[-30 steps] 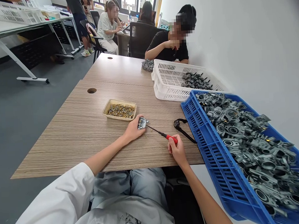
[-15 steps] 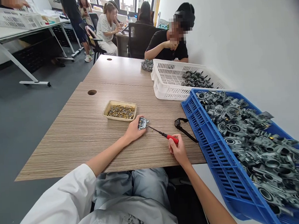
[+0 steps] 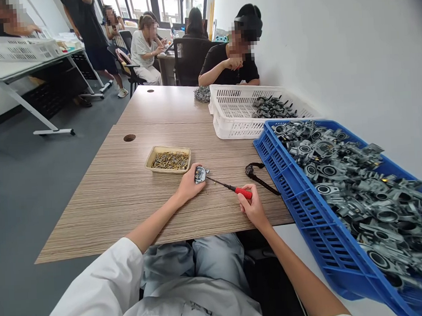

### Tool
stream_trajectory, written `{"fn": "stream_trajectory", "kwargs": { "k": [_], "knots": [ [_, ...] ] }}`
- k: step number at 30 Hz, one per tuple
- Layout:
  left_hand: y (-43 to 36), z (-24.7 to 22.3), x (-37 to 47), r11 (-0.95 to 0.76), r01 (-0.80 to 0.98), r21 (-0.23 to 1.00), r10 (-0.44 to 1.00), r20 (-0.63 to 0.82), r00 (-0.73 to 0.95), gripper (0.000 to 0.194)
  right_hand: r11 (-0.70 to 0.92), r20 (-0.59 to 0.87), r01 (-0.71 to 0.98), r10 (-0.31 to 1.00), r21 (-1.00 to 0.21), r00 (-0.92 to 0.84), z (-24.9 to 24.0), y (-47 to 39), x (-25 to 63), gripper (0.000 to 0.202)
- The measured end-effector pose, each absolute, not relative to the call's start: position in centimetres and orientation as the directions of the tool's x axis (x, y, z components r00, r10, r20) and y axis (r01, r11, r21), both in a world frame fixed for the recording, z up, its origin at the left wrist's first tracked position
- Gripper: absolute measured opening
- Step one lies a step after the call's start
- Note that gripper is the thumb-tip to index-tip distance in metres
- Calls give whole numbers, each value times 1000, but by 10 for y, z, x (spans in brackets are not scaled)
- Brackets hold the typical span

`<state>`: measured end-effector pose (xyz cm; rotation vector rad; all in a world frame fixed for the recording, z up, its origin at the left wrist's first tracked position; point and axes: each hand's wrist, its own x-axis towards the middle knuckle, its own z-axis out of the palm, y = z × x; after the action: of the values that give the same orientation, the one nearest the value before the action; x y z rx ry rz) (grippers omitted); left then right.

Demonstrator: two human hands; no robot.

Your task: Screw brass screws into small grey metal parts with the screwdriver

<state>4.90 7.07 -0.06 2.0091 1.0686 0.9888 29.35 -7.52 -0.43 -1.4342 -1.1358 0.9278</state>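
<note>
Leftward, tray (image 3: 167, 171): on the desk (image 3: 103, 201), holding brass-coloured screws (image 3: 170, 160).
Left hand (image 3: 189, 185): closed around a metal part (image 3: 200, 174), near the tray.
Right hand (image 3: 252, 206): gripping a red-handled screwdriver (image 3: 243, 192), its tip at the metal part.
Watch (image 3: 249, 170): beside the blue crate (image 3: 304, 209).

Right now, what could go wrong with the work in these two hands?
The screwdriver, pointed at the metal part, might slip and jab the left hand holding that part. Loose small pieces on the table might get brushed away. The nearby tray of small metal pieces might be bumped by that hand.
</note>
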Motion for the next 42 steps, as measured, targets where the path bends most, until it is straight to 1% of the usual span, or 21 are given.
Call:
{"fn": "stream_trajectory", "kwargs": {
  "k": [3,6,11,15,19,22,27,33,37,40,42],
  "knots": [
    [70,0,49,-445,401,801,878,303,370,56,-13,35,181,964,-983,264,-5,-73,293,38],
    [70,-1,50,-443,430,786,883,298,364,56,8,66,209,960,-978,272,-7,-70,292,41],
    [70,-2,48,-499,474,726,858,336,388,62,46,119,236,946,-971,302,-12,-66,292,43],
    [66,-2,45,-537,477,695,836,361,414,67,86,146,212,948,-973,285,-10,-66,291,39],
    [60,-2,42,-546,467,695,832,384,401,69,128,166,165,956,-978,241,-6,-68,291,38],
    [56,-1,42,-527,478,703,845,372,383,67,145,174,139,960,-980,222,-5,-68,290,40],
    [52,5,42,-493,504,709,865,335,374,65,140,182,177,951,-974,249,-7,-67,290,43],
    [48,4,41,-520,498,694,850,363,381,70,119,176,213,947,-970,271,-7,-67,291,46],
    [48,1,39,-517,526,676,853,352,386,69,113,163,194,951,-975,263,-7,-68,292,39],
    [49,0,37,-492,518,700,868,344,359,65,152,196,189,950,-970,242,-6,-69,292,35],
    [50,1,36,-460,513,724,884,325,335,62,172,224,214,941,-962,254,-5,-69,291,33]
  ]
}}
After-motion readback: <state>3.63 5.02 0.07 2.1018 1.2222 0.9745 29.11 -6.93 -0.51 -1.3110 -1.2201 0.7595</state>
